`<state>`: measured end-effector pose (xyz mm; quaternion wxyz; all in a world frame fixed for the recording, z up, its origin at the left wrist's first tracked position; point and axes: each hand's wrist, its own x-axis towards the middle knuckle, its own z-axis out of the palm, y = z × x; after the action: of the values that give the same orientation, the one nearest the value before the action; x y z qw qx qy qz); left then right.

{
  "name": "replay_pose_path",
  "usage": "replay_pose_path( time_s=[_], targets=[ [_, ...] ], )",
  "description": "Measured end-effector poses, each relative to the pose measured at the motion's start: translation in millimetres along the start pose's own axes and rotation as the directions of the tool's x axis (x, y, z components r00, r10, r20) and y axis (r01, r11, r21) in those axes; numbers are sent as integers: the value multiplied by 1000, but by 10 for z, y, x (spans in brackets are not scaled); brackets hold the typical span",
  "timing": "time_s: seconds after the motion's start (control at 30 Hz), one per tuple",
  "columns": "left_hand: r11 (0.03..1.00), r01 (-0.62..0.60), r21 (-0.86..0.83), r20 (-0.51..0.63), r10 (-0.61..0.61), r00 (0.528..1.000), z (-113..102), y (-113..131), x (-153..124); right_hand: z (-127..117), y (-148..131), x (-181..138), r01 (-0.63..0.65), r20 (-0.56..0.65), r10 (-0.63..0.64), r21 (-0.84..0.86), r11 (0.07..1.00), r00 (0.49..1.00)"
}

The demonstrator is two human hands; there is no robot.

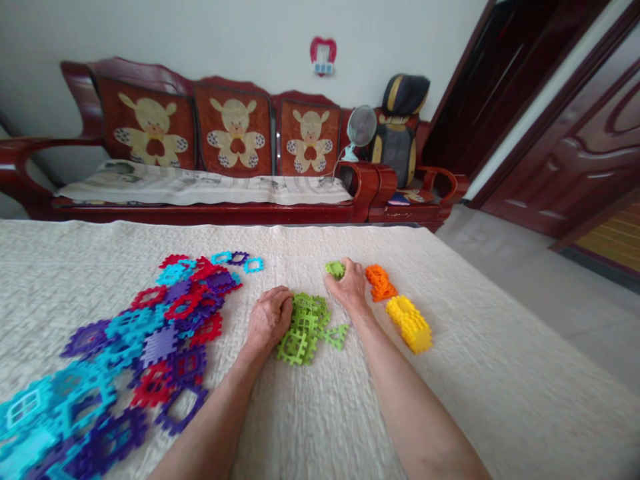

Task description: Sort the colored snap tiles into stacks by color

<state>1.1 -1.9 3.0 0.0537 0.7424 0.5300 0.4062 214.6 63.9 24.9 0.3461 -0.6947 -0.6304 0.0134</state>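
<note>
My right hand pinches a small green interlocking tile stack just beyond the green pile. My left hand is curled against the left edge of that pile of green interlocking tiles; its fingertips are partly hidden, so what they grip cannot be made out. Close to the pile's right side lies a loose green triangular tile. Right of my right hand are a stack of orange tiles and, nearer to me, a leaning row of yellow tiles.
Purple, red and blue tiles are heaped across the left of the table, whose cover is a cream textured cloth. Behind the table stand a wooden sofa with bear cushions, a fan and an armchair.
</note>
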Motion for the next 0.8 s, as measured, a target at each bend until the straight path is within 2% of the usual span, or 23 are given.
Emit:
replay_pose_path(
  time_s=[0.17,0.23,0.3,0.33,0.43,0.5,0.6,0.7,0.8],
  targets=[
    [1000,9,-18,-18,-9,1000,6,-4,-3,-57,40,-55,-51,-74,71,237,970,995],
    [1000,16,-21,-26,-17,1000,12,-11,-3,-122,37,-135,-50,-51,70,323,945,996],
    [1000,27,-16,-42,-28,999,19,-18,-4,-207,22,-228,-12,81,-22,391,920,997],
    [999,32,-14,-50,-33,998,22,-20,-4,-252,10,-271,14,181,-96,411,911,979],
    [999,38,-12,-62,-39,997,24,-16,-2,-364,-53,-351,121,408,-285,383,916,867],
    [999,35,-12,-56,-35,998,19,-9,1,-404,-113,-368,214,453,-331,291,933,828],
    [999,37,-9,-49,-38,998,10,0,5,-411,-193,-364,273,486,-319,164,948,814],
    [999,41,-8,-49,-41,998,7,4,4,-395,-194,-337,219,498,-283,185,958,820],
    [999,39,-6,-49,-39,998,8,6,0,-402,-91,-276,64,526,-241,331,941,816]
  ],
)
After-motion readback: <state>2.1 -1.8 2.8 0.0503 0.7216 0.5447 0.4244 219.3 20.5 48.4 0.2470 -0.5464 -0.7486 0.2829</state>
